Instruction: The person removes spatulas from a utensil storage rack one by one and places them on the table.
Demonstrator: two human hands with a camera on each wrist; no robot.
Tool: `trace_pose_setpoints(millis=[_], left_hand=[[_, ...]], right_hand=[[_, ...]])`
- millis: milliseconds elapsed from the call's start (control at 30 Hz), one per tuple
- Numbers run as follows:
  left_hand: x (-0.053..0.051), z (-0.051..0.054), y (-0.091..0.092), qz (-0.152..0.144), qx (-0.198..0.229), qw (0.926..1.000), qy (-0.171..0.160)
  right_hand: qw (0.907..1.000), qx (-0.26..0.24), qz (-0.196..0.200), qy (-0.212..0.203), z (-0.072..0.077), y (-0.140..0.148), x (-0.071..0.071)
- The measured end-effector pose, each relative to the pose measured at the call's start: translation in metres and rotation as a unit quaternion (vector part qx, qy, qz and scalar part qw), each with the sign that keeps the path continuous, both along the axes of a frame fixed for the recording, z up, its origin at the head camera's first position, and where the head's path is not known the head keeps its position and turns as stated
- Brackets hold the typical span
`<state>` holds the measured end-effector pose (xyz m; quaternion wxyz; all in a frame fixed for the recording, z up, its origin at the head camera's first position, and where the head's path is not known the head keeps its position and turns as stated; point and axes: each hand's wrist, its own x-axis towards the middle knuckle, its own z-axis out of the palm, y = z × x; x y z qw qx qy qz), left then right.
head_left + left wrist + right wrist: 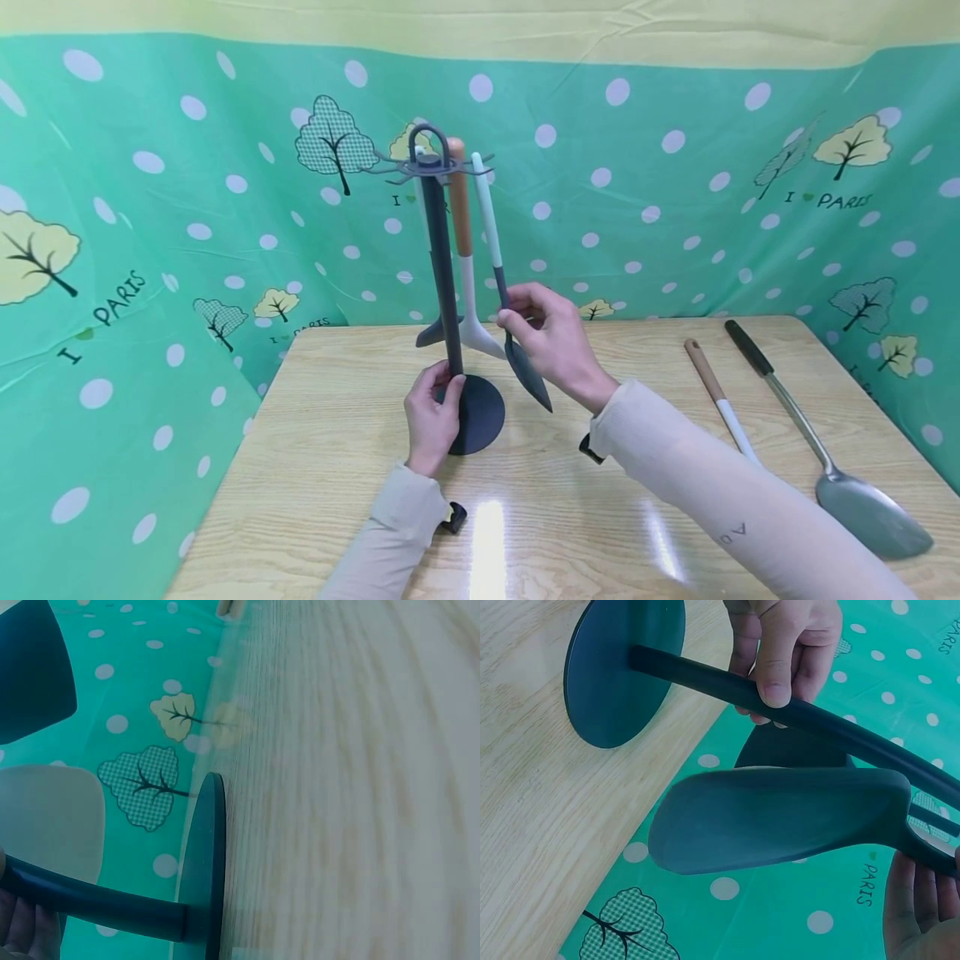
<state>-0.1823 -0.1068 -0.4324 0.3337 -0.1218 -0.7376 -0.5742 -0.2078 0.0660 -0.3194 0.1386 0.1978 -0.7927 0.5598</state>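
- With the base of the stand as the middle of a clock on the table and 12 pointing away from me, my left hand [435, 417] is at about 10 o'clock, thumb and fingers pinching the post [442, 258] low down, just above the round black base [483, 417].
- My right hand [551, 337], toward 1 to 2 o'clock, pinches the dark neck of a spatula [527, 371] between thumb and fingers.
- That spatula's mint handle [489, 212] runs up to the right edge of the hook ring [429, 165]; I cannot tell whether it sits on a hook. Its dark head points down toward 5 o'clock, clear of the table [337, 392].
- Near 12 o'clock, a white spatula with an orange-brown handle [460, 217] hangs at the ring, its pale head off the wood.
- Partly behind the post, toward 11 o'clock, another dark-headed utensil [431, 335] hangs.
- Out at 3 o'clock, a white utensil with a brown handle [705, 369] lies on the table, its far end hidden under my right sleeve [690, 475].
- Beyond it, a metal turner [870, 512] lies with its blade between 3 and 4 o'clock and its black handle toward 2 to 3.
- Green spotted cloth [600, 225] hangs behind, at 12.
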Motion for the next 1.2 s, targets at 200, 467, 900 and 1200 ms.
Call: trace_pose_setpoints(millis=[200,467,900,1200], left_hand=[[0.000,0.000,0.000,0.002,-0.006,1.0000,0.003],[0.000,0.000,0.000,0.003,-0.006,1.0000,0.004],[-0.001,-0.001,0.000,-0.006,0.002,1.0000,0.006],[0.000,-0.002,-0.001,-0.004,-0.001,1.0000,0.002]], right_hand=[[1.0000,-0.001,-0.002,-0.009,0.016,-0.003,0.014],[0.9999,0.009,-0.007,0.003,0.027,-0.003,0.026],[0.9996,0.006,-0.010,0.024,0.019,-0.001,0.022],[0.9994,0.007,-0.009,0.033,0.025,-0.002,0.028]])
